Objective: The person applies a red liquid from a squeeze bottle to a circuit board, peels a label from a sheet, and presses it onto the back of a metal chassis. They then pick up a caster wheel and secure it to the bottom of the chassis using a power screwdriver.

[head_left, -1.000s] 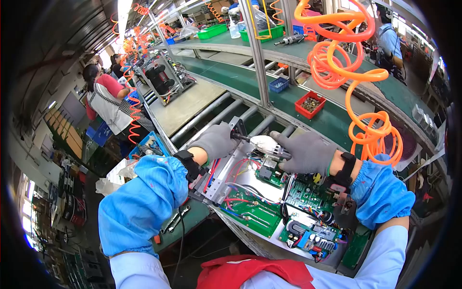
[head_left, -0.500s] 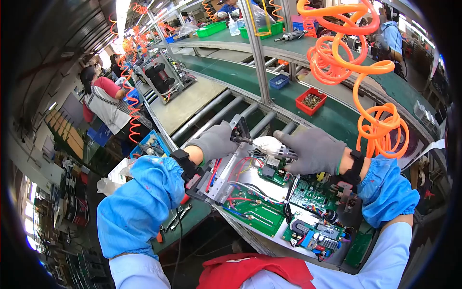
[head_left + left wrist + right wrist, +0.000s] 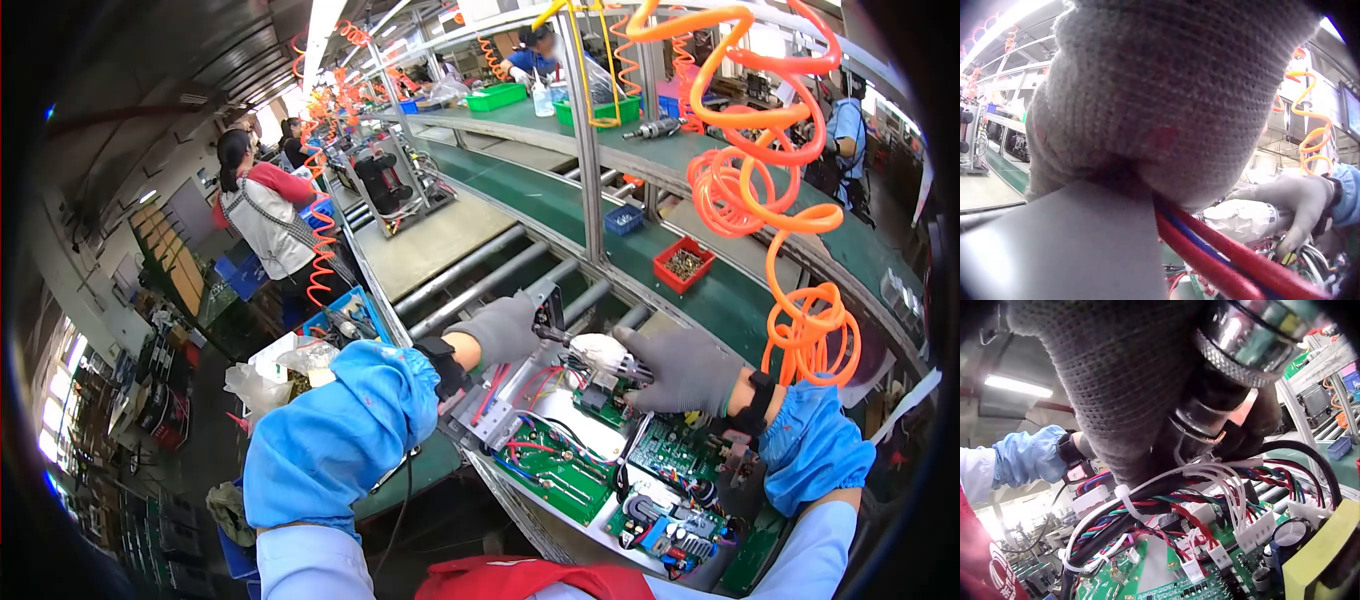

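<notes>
My gloved right hand [image 3: 685, 370] grips a power screwdriver wrapped in white [image 3: 598, 350], its shaft pointing left at a dark bracket [image 3: 546, 308]. The gloved left hand [image 3: 503, 330] holds that bracket at the end of a metal chassis. In the left wrist view, the left glove [image 3: 1160, 94] closes over a grey metal plate [image 3: 1079, 244] beside red and blue wires [image 3: 1210, 250]. The tool's metal body [image 3: 1235, 350] lies in the right glove [image 3: 1122, 381] in the right wrist view, above bundled wires and a green circuit board [image 3: 1172, 587]. The screwdriver's tip is hard to make out.
Metal rollers [image 3: 480, 285] lie beyond the chassis. A red bin of small parts [image 3: 684, 265] and a blue bin [image 3: 624, 219] sit on the green bench. Orange coiled hoses [image 3: 815, 330] hang at the right. A person [image 3: 270, 210] stands at the left.
The head view has shifted, so the scene sits lower and farther right. Both hands keep the same hold on the bracket and the screwdriver, with the tool still against or near the bracket.
</notes>
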Demonstrator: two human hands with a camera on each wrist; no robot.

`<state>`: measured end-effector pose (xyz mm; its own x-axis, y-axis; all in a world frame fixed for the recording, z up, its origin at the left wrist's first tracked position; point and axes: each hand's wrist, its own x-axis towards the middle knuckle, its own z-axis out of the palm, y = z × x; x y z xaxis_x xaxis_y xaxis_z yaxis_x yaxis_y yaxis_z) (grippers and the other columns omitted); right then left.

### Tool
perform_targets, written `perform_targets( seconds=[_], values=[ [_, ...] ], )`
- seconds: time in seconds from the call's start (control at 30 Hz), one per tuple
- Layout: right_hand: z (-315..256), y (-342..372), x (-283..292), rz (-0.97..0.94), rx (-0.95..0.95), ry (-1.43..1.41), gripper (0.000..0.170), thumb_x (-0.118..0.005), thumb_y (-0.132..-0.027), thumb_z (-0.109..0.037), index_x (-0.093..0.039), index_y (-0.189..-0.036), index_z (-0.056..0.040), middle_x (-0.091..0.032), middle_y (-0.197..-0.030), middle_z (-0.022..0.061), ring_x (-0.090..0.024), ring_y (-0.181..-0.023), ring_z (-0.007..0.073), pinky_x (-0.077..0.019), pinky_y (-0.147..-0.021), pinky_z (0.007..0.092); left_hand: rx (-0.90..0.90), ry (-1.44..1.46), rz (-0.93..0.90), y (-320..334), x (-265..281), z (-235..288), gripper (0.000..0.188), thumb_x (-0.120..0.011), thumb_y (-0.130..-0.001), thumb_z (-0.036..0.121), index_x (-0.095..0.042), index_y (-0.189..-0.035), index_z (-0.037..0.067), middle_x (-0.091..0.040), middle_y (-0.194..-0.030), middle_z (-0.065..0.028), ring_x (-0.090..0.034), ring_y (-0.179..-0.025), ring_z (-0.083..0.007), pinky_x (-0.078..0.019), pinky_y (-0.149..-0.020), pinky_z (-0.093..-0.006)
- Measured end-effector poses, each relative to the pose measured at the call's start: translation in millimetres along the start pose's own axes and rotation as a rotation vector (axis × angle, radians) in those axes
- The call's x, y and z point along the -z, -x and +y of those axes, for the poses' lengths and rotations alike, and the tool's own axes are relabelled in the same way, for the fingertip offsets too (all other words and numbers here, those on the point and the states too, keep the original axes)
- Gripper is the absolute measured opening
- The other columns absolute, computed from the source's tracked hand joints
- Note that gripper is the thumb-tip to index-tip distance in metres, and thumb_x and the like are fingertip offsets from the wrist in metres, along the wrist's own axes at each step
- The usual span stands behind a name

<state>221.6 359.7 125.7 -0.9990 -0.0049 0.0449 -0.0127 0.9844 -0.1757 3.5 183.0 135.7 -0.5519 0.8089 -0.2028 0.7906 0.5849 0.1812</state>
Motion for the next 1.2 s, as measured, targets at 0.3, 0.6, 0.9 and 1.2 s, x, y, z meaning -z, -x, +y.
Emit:
perform_targets(
  seconds=[0.3, 0.6, 0.9, 1.2],
  values=[
    [-6.4, 0.0, 6.9, -0.061, -0.037, 0.032, 0.087, -0.069, -0.075, -0.048, -0.039, -0.146, -0.0079, -0.065, -0.071, 0.0184, -0.067, -0.071, 0.0371, -0.0503, -0.063, 0.0471, 0.011, 0.043, -0.052, -0.3, 1.7, -0.2, 0.052, -0.067, -0.082, 0.028, -0.051, -0.112, -0.011, -0.067, -0.098, -0.0278, -0.067, -0.094, -0.0389, -0.052, -0.081, -0.0435],
    [-13.0, -3.1, 4.5, -0.094, -0.087, 0.038, 0.083, -0.068, -0.076, -0.047, -0.04, -0.144, -0.0085, -0.066, -0.08, 0.0186, -0.067, -0.07, 0.0358, -0.0507, -0.063, 0.0475, -0.01, -0.018, 0.012, -0.4, -0.1, 1.4, 0.054, -0.067, -0.08, 0.028, -0.051, -0.111, -0.013, -0.067, -0.098, -0.0278, -0.068, -0.095, -0.0388, -0.0531, -0.083, -0.043],
    [-9.8, 3.7, 6.8, -0.046, -0.04, 0.031, 0.08, -0.068, -0.075, -0.042, -0.042, -0.142, -0.0064, -0.065, -0.077, 0.0207, -0.066, -0.073, 0.0384, -0.0514, -0.064, 0.0481, -0.021, 0.071, -0.072, 10.7, 0.1, -12.9, 0.057, -0.071, -0.076, 0.033, -0.047, -0.108, -0.006, -0.064, -0.102, -0.0297, -0.065, -0.097, -0.0395, -0.0495, -0.084, -0.0437],
    [-9.3, 1.7, 7.5, -0.086, -0.019, 0.026, 0.081, -0.067, -0.077, -0.039, -0.039, -0.145, -0.0054, -0.065, -0.077, 0.0217, -0.065, -0.074, 0.0389, -0.0503, -0.066, 0.0476, -0.053, 0.083, -0.095, 5.0, -5.0, -19.8, 0.049, -0.064, -0.075, 0.017, -0.039, -0.109, -0.008, -0.062, -0.091, -0.028, -0.067, -0.084, -0.0371, -0.0512, -0.069, -0.0427]
  ],
)
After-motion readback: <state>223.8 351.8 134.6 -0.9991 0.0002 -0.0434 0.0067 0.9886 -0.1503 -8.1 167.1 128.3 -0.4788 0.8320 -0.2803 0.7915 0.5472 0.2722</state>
